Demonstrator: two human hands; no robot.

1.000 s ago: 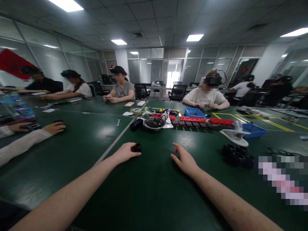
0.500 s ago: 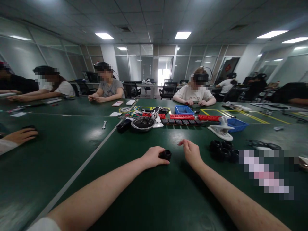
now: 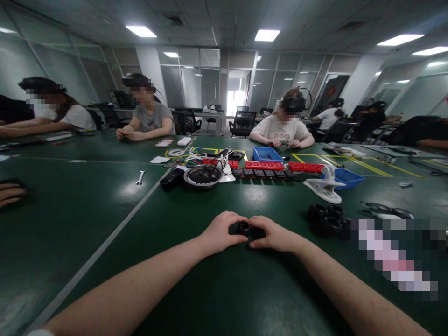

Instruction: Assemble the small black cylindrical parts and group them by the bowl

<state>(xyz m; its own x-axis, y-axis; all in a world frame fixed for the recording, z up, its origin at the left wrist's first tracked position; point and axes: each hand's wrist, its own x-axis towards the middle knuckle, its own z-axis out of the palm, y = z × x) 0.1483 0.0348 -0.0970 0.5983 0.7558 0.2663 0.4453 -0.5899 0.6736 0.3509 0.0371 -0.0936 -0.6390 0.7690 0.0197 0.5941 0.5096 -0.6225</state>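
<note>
A small black ring-shaped part [image 3: 244, 228] stands on the green table [image 3: 224, 289] in front of me. My left hand [image 3: 224, 231] curls round its left side, thumb and fingers closed on it. From the right, my right hand [image 3: 269, 233] is curved toward the same part, thumb and forefinger apart with a gap between them; its fingertips come close to those of my left hand. Several similar black parts [image 3: 329, 219] sit in a cluster on the table to the right of my right hand.
Beyond my hands lie a metal bowl [image 3: 203, 184] with black cable, a black device [image 3: 172, 179], a white clamp [image 3: 325, 186], red strips [image 3: 264, 165] and blue bins [image 3: 268, 154]. A wrench [image 3: 140, 178] lies left. People sit across the table; another person's hand [image 3: 10, 193] rests at far left.
My right hand has moved left and down to the black part and its fingers now face my left hand. The left hand still holds the part. The view has shifted slightly.
</note>
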